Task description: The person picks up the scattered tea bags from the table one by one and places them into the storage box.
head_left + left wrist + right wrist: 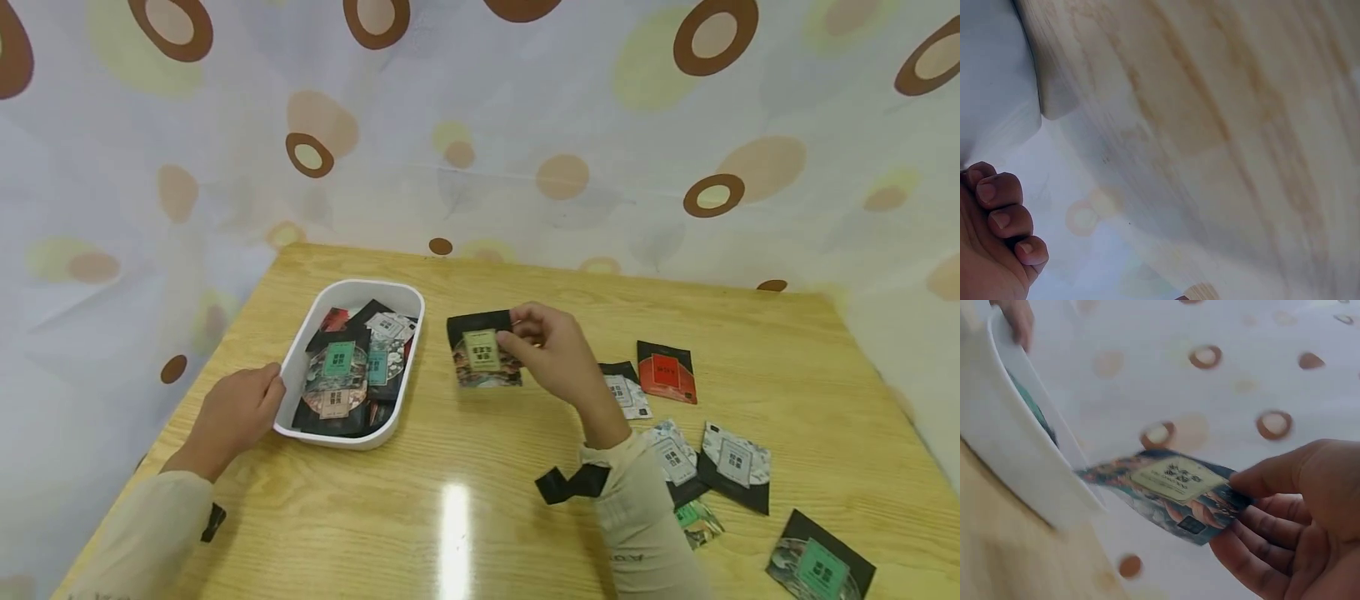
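Between thumb and fingers, my right hand [553, 348] pinches a black sachet [483, 354] with a yellow-green label, held above the table to the right of a white plastic bin [415, 367]. The right wrist view shows the same sachet [1175, 481] gripped by one end, its far end near the bin's wall [1022, 434]. My left hand [238, 410] grips the bin's left rim, and its curled fingers [1010, 212] show in the left wrist view. Inside the bin lie several sachets in a loose pile, among them a green-labelled sachet [339, 360].
Several sachets lie on the wooden table [360, 517] to the right: a red-labelled sachet [667, 372], a white-and-black sachet [735, 467] and a green-labelled sachet [821, 558]. Some are partly behind my right forearm. A dotted cloth [480, 125] hangs behind the table.
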The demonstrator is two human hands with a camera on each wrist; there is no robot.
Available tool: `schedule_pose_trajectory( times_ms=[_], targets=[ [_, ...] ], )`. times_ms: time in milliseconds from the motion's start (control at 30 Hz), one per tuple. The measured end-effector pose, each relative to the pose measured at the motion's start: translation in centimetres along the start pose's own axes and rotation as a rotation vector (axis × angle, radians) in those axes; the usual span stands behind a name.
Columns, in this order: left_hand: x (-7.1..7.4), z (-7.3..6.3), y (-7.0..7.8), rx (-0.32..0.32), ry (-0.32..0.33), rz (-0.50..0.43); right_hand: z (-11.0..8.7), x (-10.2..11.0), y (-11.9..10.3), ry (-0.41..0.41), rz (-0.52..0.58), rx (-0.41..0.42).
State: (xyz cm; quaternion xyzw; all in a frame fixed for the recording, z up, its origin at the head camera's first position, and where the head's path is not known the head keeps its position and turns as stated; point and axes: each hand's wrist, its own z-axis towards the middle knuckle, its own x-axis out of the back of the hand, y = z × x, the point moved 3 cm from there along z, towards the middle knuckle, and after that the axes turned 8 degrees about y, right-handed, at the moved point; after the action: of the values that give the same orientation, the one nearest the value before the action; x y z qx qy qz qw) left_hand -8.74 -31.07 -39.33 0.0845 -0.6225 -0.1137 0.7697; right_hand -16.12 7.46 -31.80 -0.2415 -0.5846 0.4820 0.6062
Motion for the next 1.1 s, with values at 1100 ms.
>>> schedule_pose_trajectory(
  times_ms=[1100],
  targets=[
    [0.1,-0.1,-0.2,0.003,-0.006,-0.007,0.8,-11.3,-1.8,-0.001,-0.247,0.235]
  ],
)
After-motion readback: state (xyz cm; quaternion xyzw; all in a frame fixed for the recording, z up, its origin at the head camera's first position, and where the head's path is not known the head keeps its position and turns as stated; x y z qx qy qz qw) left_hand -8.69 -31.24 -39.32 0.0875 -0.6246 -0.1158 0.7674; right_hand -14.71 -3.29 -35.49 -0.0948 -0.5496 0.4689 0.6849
